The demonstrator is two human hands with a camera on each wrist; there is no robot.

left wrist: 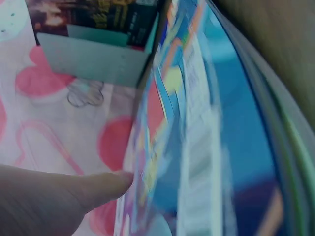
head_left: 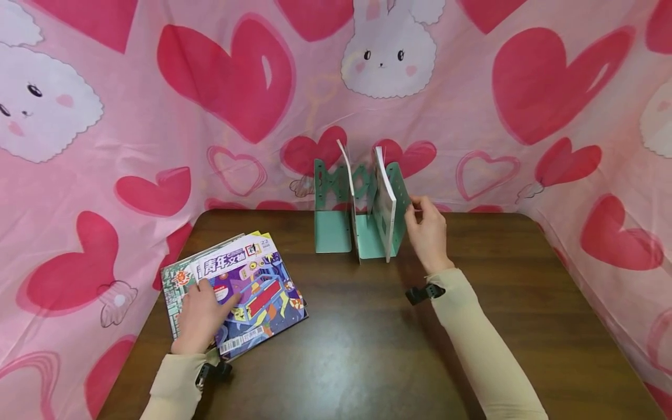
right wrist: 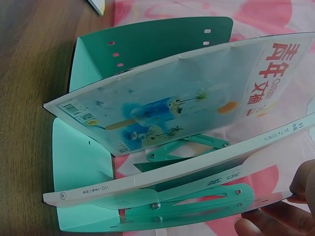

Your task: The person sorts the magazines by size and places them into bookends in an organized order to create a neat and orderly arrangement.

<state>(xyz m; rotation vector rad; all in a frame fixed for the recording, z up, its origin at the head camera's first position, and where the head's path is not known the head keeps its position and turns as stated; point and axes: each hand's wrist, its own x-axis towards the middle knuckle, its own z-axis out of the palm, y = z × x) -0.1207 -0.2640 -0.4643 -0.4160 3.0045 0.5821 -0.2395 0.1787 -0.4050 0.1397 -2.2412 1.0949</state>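
Currently, the right hand (head_left: 428,234) pinches the green rack (head_left: 333,233), long axis left-right; left of it, the relaxed left hand (head_left: 198,316) rests on slanted magazines (head_left: 262,296). Only the right wrist view shows the racked magazine's (right wrist: 197,93) red title (right wrist: 271,70).

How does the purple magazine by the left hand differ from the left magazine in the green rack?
The purple magazine lies cover up; the left magazine stands on edge. The purple magazine's title is purple; the left magazine's is red. Both carry the title 青年文摘.
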